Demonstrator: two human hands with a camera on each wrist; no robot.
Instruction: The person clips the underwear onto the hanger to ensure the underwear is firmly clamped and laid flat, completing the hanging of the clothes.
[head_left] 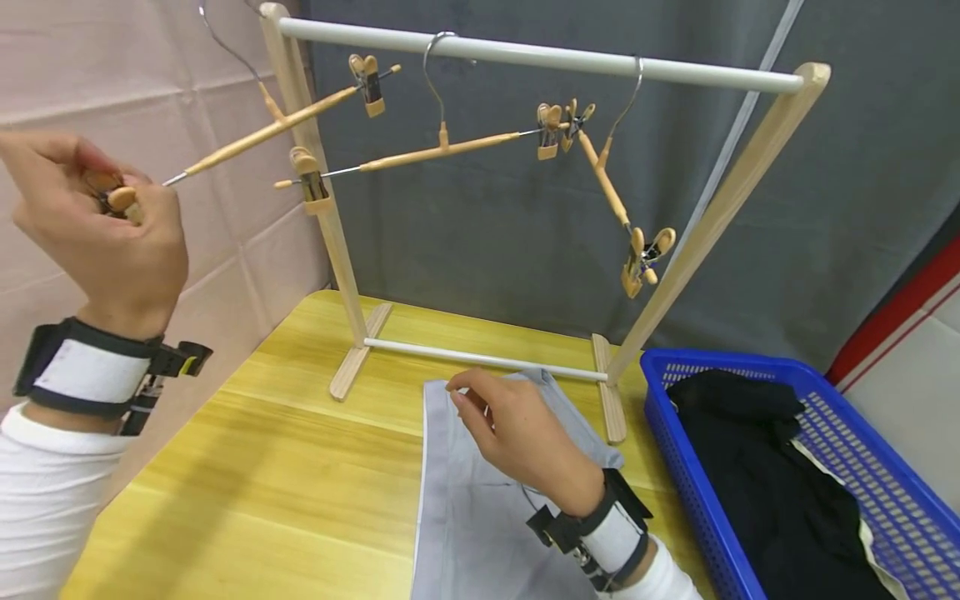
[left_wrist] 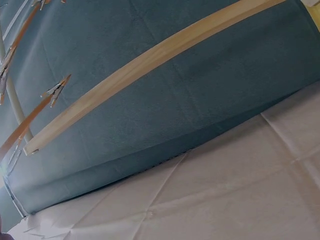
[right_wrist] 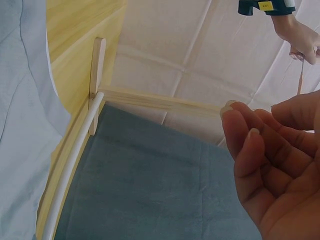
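A wooden clip hanger (head_left: 262, 133) is held off the rack, tilted, its near clip (head_left: 120, 200) pinched in the curled fingers of the left hand (head_left: 97, 233). The right hand (head_left: 517, 433) hovers over a grey garment (head_left: 465, 508) lying flat on the yellow counter (head_left: 247, 467), fingers loosely curled and holding nothing. The garment appears not yet clipped. Two more hangers (head_left: 442, 150) hang on the white rail (head_left: 540, 57); a dark garment (head_left: 772, 475) sits in the blue basket (head_left: 892, 492).
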